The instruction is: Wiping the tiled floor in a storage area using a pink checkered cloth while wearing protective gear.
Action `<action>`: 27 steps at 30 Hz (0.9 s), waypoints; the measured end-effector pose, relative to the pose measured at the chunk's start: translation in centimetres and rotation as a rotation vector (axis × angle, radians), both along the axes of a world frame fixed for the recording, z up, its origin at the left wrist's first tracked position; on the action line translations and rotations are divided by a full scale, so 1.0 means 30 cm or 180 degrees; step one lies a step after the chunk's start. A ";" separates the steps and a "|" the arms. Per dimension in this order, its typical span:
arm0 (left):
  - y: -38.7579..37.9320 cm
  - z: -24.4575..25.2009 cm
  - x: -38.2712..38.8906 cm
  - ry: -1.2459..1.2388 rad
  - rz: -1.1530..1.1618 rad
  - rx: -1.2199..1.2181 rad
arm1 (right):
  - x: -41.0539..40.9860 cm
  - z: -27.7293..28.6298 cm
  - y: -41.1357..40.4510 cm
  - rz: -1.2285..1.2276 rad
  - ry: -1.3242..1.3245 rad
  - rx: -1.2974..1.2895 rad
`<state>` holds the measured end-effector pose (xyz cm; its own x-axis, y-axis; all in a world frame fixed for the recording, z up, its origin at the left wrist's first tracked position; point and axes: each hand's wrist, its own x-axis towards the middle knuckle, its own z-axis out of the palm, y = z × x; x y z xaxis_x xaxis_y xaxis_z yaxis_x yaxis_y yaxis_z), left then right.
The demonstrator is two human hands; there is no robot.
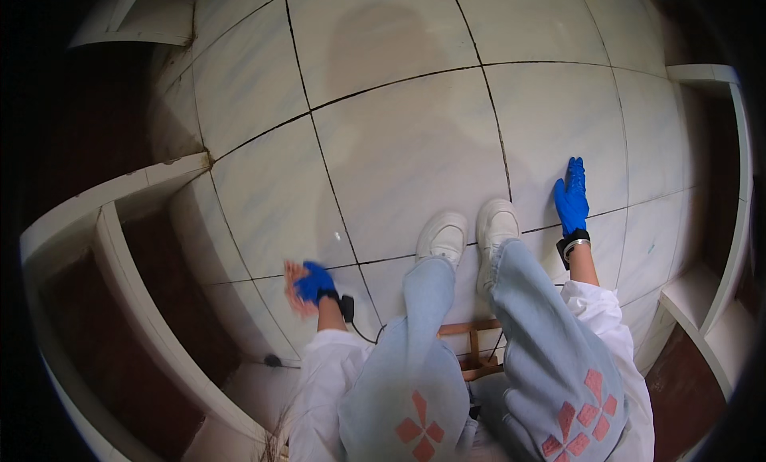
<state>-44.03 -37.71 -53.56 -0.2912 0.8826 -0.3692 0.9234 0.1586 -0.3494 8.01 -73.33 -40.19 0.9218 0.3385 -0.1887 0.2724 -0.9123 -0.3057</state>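
My left hand (314, 281), in a blue glove, is closed on a pink cloth (294, 288) near the tiled floor at the lower left; the cloth hangs out past the fingers and looks slightly blurred. To the right of my legs, my right hand (573, 198), also blue-gloved, is held out flat above the white floor tiles (556, 121), fingers together and thumb a little apart, holding nothing. Whether either hand touches the floor I cannot tell. Both wrists wear black bands with a small device.
My white shoes (443, 237) stand between the hands. A wooden stool (473, 348) shows behind my legs. White-edged shelving (128, 184) with dark red-brown panels lines the left, and similar white framing (742, 145) the right. A small dark round thing (272, 360) lies at lower left.
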 end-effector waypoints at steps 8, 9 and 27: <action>0.244 0.339 0.836 -0.2391 -0.2825 0.0367 | -0.034 0.001 0.130 0.0074 0.0022 0.0194; 0.180 0.383 0.943 -0.2144 -0.3397 0.0169 | -0.024 0.006 0.106 0.0123 -0.0034 0.0119; -0.021 0.340 0.609 -0.2236 -0.2536 0.0234 | -0.409 0.103 -0.424 -0.1703 0.0896 -0.0614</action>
<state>-25.77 -38.34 -43.37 0.6379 0.7516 -0.1680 0.7609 -0.5815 0.2879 -4.27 -86.07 -37.10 0.8602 -0.2195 -0.4603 -0.3033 -0.9458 -0.1158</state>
